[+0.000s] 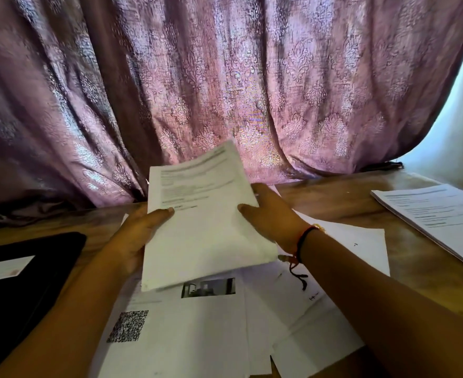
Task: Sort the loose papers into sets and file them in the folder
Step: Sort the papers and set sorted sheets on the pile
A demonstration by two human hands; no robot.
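Paper stack (pixel 205 233) gripped at edges by L hand (pixel 135 238), R hand (pixel 274 216)

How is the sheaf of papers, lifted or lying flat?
Lifted: left hand and right hand grip the sheaf, tilted up above the loose papers.

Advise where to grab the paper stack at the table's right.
Pinch the paper stack along its near long edge, coming from the left: it lies flat on the table, and that edge is unobstructed, facing the right hand, which holds a sheaf.
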